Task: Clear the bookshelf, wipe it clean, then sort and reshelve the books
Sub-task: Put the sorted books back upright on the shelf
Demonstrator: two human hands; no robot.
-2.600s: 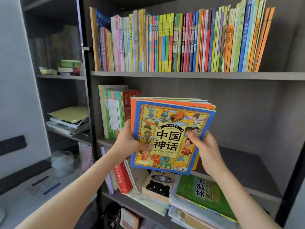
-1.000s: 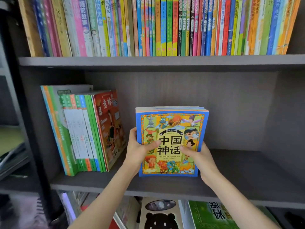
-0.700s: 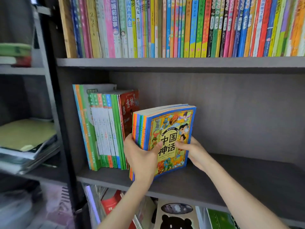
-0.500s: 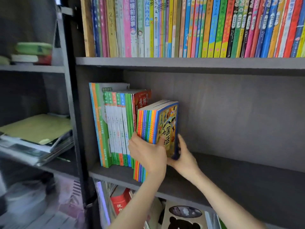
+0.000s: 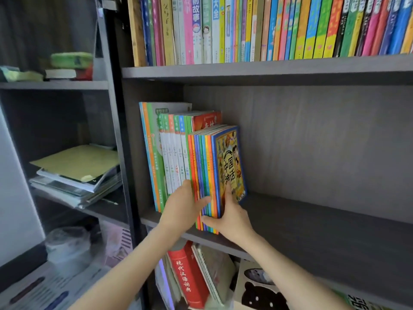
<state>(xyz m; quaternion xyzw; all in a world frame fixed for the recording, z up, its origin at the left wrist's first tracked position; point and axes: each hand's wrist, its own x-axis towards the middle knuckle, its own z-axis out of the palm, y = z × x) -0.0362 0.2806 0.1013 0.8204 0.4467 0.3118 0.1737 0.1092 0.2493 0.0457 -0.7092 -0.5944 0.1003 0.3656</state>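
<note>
Now that picture-book set (image 5: 214, 166) has turned from cover-forward to spine-out, it stands on shelf (image 5: 312, 218) between hands, against green-spined books (image 5: 165, 153). Left hand (image 5: 183, 204) presses flat on spines; right hand (image 5: 230, 218) pinches set. Reshelving underway.

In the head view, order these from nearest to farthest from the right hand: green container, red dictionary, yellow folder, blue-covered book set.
1. blue-covered book set, held by the right hand
2. red dictionary, shelf below
3. yellow folder, left bay
4. green container, upper left shelf
</note>
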